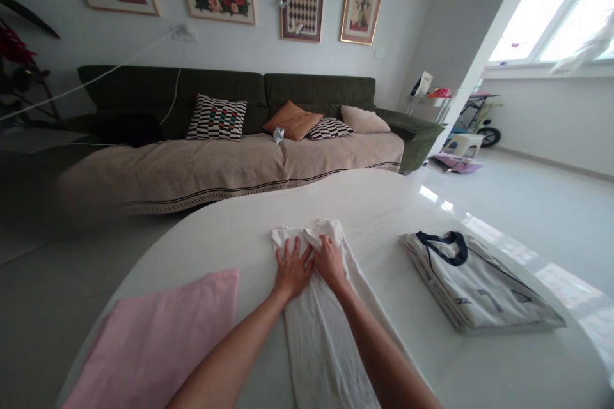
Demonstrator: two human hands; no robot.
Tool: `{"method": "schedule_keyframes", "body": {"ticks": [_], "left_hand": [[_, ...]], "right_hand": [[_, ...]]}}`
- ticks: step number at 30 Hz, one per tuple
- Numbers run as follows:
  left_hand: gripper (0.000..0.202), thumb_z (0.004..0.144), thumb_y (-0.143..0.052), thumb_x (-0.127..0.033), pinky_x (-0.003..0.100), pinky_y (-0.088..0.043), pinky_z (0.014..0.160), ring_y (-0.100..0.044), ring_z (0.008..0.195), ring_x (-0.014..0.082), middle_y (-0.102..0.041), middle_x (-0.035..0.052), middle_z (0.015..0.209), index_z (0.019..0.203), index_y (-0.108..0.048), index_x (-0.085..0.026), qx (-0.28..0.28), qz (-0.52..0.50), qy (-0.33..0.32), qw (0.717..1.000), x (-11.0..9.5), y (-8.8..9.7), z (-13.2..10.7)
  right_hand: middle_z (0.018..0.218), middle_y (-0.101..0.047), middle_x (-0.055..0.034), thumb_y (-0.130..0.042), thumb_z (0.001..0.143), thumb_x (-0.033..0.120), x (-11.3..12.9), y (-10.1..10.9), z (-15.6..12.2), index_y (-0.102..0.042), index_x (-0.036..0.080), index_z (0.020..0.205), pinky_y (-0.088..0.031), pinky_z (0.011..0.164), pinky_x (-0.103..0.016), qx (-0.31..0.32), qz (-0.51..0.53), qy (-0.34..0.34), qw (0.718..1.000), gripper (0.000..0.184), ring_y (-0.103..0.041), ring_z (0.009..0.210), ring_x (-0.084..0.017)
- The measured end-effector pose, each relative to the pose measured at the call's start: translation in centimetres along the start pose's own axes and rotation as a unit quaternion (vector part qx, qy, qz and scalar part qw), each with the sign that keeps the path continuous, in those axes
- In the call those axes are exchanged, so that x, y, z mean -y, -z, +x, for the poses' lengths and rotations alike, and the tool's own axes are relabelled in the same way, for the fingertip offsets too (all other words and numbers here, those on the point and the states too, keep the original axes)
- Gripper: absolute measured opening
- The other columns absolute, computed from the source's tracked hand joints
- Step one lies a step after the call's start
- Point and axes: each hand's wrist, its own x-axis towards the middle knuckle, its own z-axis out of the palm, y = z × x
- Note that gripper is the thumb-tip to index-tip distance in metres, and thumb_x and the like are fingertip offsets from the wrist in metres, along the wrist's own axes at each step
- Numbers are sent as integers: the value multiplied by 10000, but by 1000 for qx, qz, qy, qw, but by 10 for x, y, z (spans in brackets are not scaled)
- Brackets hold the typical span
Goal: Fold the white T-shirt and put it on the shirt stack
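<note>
A long, narrow white garment [316, 339], trouser-like in shape, lies lengthwise on the white table in front of me. My left hand [291, 270] rests on it near its far end, palm down with fingers spread. Close beside it, my right hand [330, 262] has its fingers curled together, pinching a raised edge of the cloth. The near end of the garment runs out of view between my forearms. To the left lies a flat pink cloth [163, 326]. At the right is a folded stack of light shirts [484, 294], the top one with a dark collar.
The glossy white table [206, 230] has a rounded edge. Beyond it stands a dark green sofa [316, 92] with a beige cover [230, 169] and several cushions. A toddler bike, a stool [463, 144] and a trolley are at the back right. A white cable crosses the upper left.
</note>
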Motion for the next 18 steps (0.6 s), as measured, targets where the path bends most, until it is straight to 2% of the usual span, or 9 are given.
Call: {"method": "schedule_keyframes", "body": {"ticks": [5,10,18], "left_hand": [[490,955,-470,-386,662,-219,1103,-240,1430,365,-314,101,1560,1428,-405,-277,-7,5,1,1000,-1,0,0],[449,930,-536,-350,643,-238,1109,-290,1407,346,-380,101,1516,1361,-484,-237,-7,12,-5,1000,-2,2,-1],[401,918,-560,-344,626,-255,1103,-360,1368,327,-504,102,1407,1293,-541,-205,-3,21,-12,1000,-2,4,-2]], "right_hand": [[1162,-648,-69,-587,936,307,4,2,3,-608,171,1147,-547,855,-426,1,-36,36,999,252,-651,993,-208],[1100,-668,-57,-592,934,309,6,-1,-3,-622,162,1110,-560,813,-400,43,-51,93,993,231,-666,930,-191],[1090,-669,-56,-587,937,312,7,3,-8,-621,162,1105,-560,810,-397,59,-52,144,986,228,-665,924,-188]]}}
